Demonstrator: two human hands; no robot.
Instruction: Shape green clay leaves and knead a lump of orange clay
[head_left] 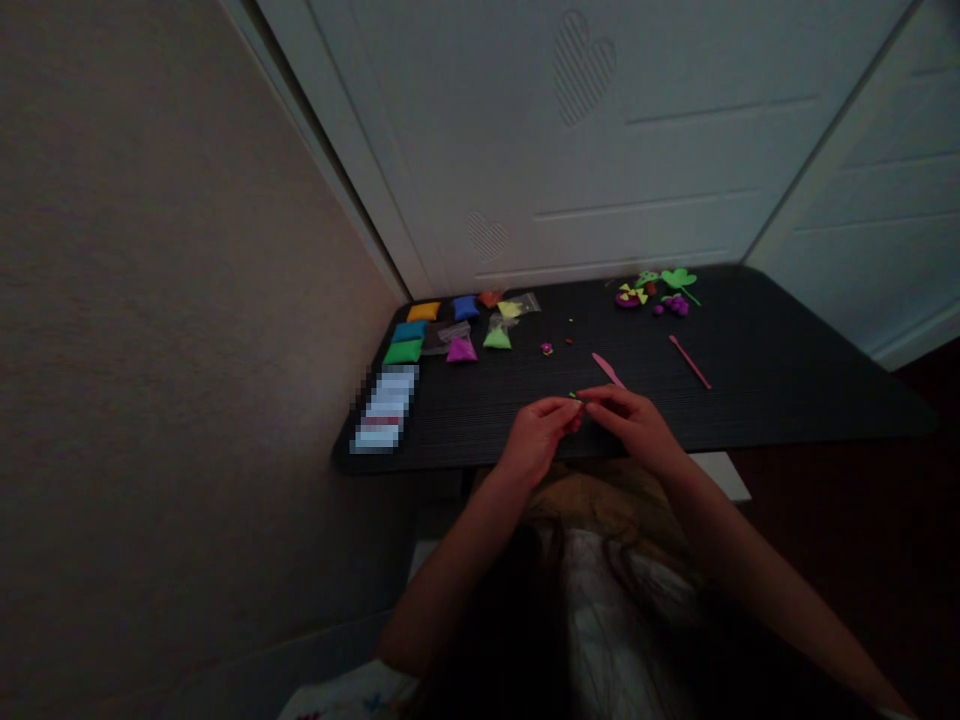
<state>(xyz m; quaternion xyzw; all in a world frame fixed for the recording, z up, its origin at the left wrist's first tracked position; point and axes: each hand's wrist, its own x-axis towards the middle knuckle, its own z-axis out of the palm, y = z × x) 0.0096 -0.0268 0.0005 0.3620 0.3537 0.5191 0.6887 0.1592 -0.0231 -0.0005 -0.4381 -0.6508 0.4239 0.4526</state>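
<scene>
Head view: my left hand [538, 432] pinches the green bit [573, 395]; my right hand [634, 416] lies just right of it, its grip unclear, knife [606, 368] just beyond.

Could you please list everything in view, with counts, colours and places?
Table: one, black, centre.
Green piece: one, bright green, near edge.
Packets: at least eight, multicoloured, table's left.
Blurred rectangle: one, mostly pale, near left corner.
Small bits: three, multicoloured, central.
Knife tool: one, pink, right of bits.
Stick tool: one, pink, farther right.
Shaped pieces: several, multicoloured, far edge.
Hearted panel: one, white, behind.
Flat item: one, white, below table.
Wall: one, brownish, left.
Floor: dark, right.
Clothing: brown, white, bottom.
Left hand: one, holding green piece.
Right hand: one, beside it.
</scene>
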